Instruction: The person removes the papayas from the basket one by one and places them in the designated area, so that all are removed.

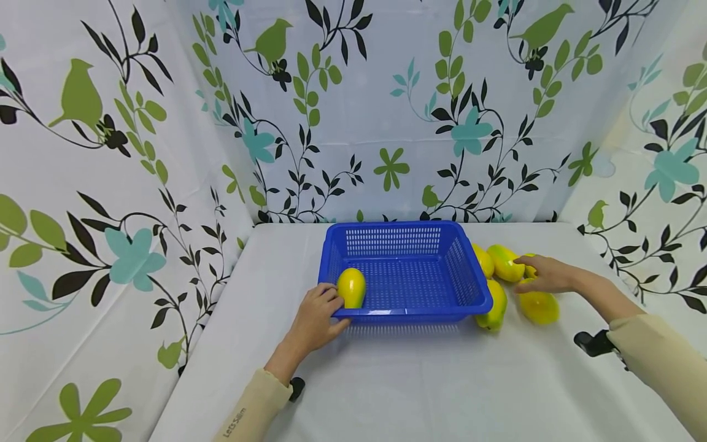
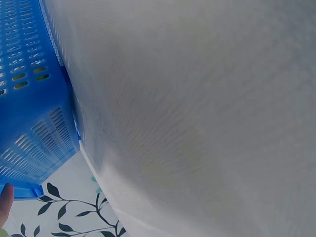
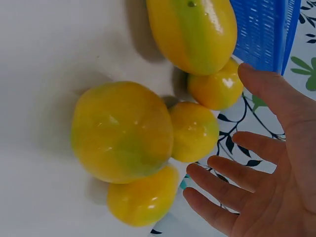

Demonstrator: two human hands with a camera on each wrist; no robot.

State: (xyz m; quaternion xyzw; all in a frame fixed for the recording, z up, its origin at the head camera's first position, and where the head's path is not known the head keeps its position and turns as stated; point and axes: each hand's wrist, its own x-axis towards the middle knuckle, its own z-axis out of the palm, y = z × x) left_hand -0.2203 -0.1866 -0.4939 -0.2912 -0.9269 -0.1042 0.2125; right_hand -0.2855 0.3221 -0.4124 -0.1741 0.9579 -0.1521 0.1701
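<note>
A blue plastic basket [image 1: 409, 314] with slotted walls stands on the white-covered table. My left hand [image 1: 319, 316] grips its front left corner, fingers over the rim and thumb on the outside. Just inside that corner is one yellow mango [image 1: 351, 287]. To the right of the basket lie several more yellow-green mangoes, including a long one [image 1: 493, 306] against the basket's side and a rounded one [image 1: 539, 307] nearer the front. Over this group hovers my right hand [image 1: 547, 274], its fingers spread apart and the palm [image 3: 291, 182] holding nothing in the right wrist view.
White cloth [image 1: 386, 380] covers the table. Patterned curtains with birds and leaves [image 1: 409, 110] hang behind the table and along both sides. A black wrist device [image 1: 593, 344] sits by the right sleeve.
</note>
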